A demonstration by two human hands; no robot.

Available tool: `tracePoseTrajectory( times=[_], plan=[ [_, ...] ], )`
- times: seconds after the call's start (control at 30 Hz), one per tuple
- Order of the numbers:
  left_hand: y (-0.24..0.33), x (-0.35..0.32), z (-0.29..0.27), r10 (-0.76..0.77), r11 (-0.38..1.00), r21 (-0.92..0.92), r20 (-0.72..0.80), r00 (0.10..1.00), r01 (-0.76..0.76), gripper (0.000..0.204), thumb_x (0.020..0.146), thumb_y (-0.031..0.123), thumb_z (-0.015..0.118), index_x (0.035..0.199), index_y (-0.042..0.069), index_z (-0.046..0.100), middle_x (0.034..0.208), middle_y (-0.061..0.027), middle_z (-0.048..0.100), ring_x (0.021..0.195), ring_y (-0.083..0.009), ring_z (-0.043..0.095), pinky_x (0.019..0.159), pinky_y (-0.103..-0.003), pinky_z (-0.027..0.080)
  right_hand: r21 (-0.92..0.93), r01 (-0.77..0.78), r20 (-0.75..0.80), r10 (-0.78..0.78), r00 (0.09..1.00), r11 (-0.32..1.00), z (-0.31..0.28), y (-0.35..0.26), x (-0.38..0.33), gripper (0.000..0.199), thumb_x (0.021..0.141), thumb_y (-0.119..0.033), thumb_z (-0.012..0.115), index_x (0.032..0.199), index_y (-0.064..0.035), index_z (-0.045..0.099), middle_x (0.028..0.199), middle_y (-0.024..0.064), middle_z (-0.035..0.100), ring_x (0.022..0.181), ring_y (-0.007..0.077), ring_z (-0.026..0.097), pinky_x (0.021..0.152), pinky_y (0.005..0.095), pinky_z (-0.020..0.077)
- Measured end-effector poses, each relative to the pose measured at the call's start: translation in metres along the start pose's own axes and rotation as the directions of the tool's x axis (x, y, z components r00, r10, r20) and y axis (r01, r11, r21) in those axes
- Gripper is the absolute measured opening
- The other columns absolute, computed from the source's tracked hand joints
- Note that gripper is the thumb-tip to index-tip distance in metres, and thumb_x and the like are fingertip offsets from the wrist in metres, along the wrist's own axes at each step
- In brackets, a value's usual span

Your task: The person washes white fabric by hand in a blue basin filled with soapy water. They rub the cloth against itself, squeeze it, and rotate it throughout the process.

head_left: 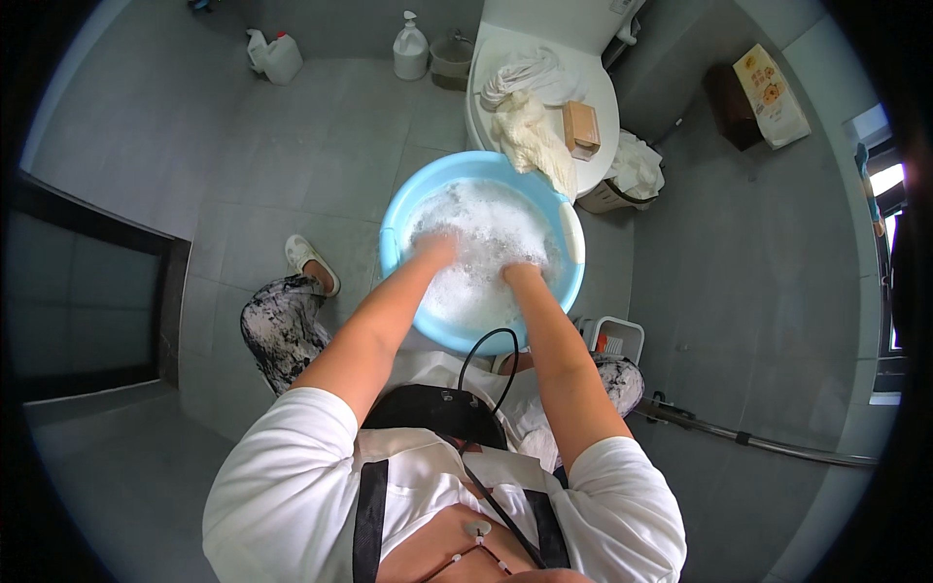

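Note:
A light-blue basin (392, 243) in front of me holds sudsy water, with thick white foam (476, 209) over much of it. Both my arms reach down into it. My left hand (436, 247) is sunk in the suds left of the middle, blurred, with its fingers hidden. My right hand (522, 271) dips under the foam toward the right side, and only its back near the wrist shows. Whatever either hand touches below the surface is hidden. A cream knitted cloth (530, 136) hangs from the toilet lid down to the basin's far right rim. A white strip (573, 233) lies along the right rim.
On the toilet lid (598, 83) rest a white cloth (536, 76) and a small brown box (581, 129). Nearby stand a stuffed wastebasket (607, 197), a pump bottle (410, 51), a small bucket (451, 60) and a white jug (283, 60). A plastic basket (622, 335) sits right; a black cable loops by the basin.

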State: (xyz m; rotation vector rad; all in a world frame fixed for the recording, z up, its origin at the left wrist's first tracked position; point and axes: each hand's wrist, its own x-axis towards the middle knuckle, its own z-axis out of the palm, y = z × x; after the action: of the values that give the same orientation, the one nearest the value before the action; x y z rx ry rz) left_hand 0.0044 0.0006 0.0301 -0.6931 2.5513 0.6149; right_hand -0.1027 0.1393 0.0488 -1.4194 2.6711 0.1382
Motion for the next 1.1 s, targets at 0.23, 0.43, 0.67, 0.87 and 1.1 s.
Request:
tracePoseTrajectory(
  times=[0.23, 0.43, 0.67, 0.87, 1.1],
  plan=[
    [-0.008, 0.017, 0.014, -0.409, -0.238, -0.958, -0.052, 0.911, -0.161, 0.04, 0.067, 0.014, 0.056, 0.105, 0.005, 0.051, 0.103, -0.0103, 0.054, 0.092, -0.0266, 0.053, 0.082, -0.036, 0.043, 0.476, 0.0, -0.043, 0.023, 0.999, 0.88, -0.05, 0.006, 0.0, 0.033, 0.061, -0.013, 0.064, 0.093, -0.0074, 0.06, 0.099, 0.0124, 0.056, 0.094, 0.0276, 0.052, 0.079, 0.0359, 0.043],
    [0.01, -0.002, -0.005, -0.098, -0.723, -0.69, 0.137, 0.986, 0.024, 0.03, 0.079, 0.026, 0.047, 0.1, 0.005, 0.053, 0.098, -0.009, 0.056, 0.09, -0.0259, 0.054, 0.081, -0.038, 0.043, 0.99, 0.089, -0.085, -0.035, 0.996, 0.108, -0.111, -0.003, -0.003, 0.024, 0.058, 0.002, 0.056, 0.08, -0.0063, 0.057, 0.081, 0.0038, 0.053, 0.079, 0.0198, 0.051, 0.071, 0.0274, 0.0414],
    [0.041, -0.036, -0.037, 0.189, -0.853, -0.521, -0.271, 0.944, 0.021, 0.042, 0.085, 0.038, 0.039, 0.112, 0.007, 0.047, 0.109, -0.0103, 0.053, 0.1, -0.0265, 0.052, 0.087, -0.041, 0.041, 0.847, 0.092, -0.08, 0.046, 0.996, -0.523, -0.13, 0.002, -0.009, 0.037, 0.062, 0.005, 0.05, 0.097, -0.0044, 0.052, 0.095, 0.0053, 0.052, 0.086, 0.0171, 0.05, 0.074, 0.0257, 0.0414],
    [0.062, -0.04, -0.069, 0.13, -0.737, -0.676, -0.133, 0.983, 0.006, 0.029, 0.083, 0.034, 0.047, 0.095, 0.009, 0.052, 0.092, -0.0083, 0.059, 0.087, -0.0235, 0.056, 0.079, -0.04, 0.045, 0.882, 0.424, -0.471, 0.421, 0.776, 0.205, -0.091, 0.002, -0.011, 0.036, 0.068, -0.006, 0.053, 0.104, -0.0059, 0.053, 0.114, 0.0166, 0.045, 0.108, 0.0273, 0.043, 0.092, 0.0347, 0.0331],
    [0.071, -0.041, -0.097, 0.25, -0.632, -0.766, -0.057, 0.967, 0.119, 0.023, 0.083, 0.032, 0.05, 0.088, 0.009, 0.054, 0.082, -0.0066, 0.059, 0.074, -0.02, 0.058, 0.068, -0.034, 0.048, 0.528, 0.488, -0.764, 0.139, 0.63, 0.695, -0.09, -0.033, -0.043, 0.048, 0.065, -0.025, 0.067, 0.107, -0.0091, 0.05, 0.119, 0.0209, 0.037, 0.11, 0.0369, 0.036, 0.091, 0.045, 0.0299]
  ],
)
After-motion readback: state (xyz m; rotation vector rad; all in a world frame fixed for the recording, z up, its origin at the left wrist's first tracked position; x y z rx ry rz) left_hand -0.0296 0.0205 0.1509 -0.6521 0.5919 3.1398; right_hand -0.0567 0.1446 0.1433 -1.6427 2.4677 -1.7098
